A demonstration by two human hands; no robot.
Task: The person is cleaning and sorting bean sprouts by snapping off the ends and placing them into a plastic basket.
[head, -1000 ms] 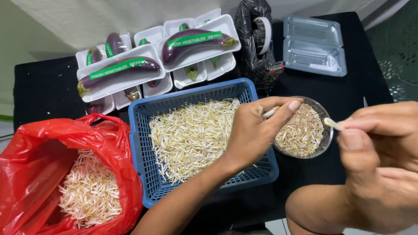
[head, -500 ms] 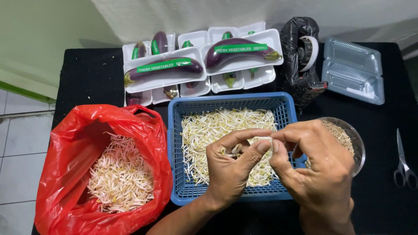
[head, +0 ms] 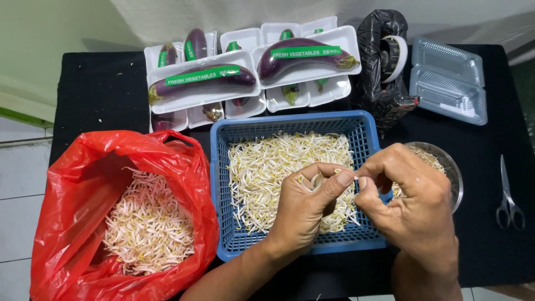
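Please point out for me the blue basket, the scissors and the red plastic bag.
blue basket (head: 290, 127): head view, on its far rim.
scissors (head: 506, 196): head view, on the pivot where the blades cross.
red plastic bag (head: 72, 184): head view, on its left inner wall.

Bare cloth (head: 100, 89) far left; scissors (head: 507, 203) block right edge.

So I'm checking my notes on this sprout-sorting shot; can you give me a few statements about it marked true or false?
1. Both hands, left hand and right hand, meet over the blue basket. True.
2. The red bag holds eggplants. False: it holds bean sprouts.
3. The scissors lie right of the round bowl. True.
4. The eggplant trays sit nearest the person. False: they sit at the far edge, beyond the basket.
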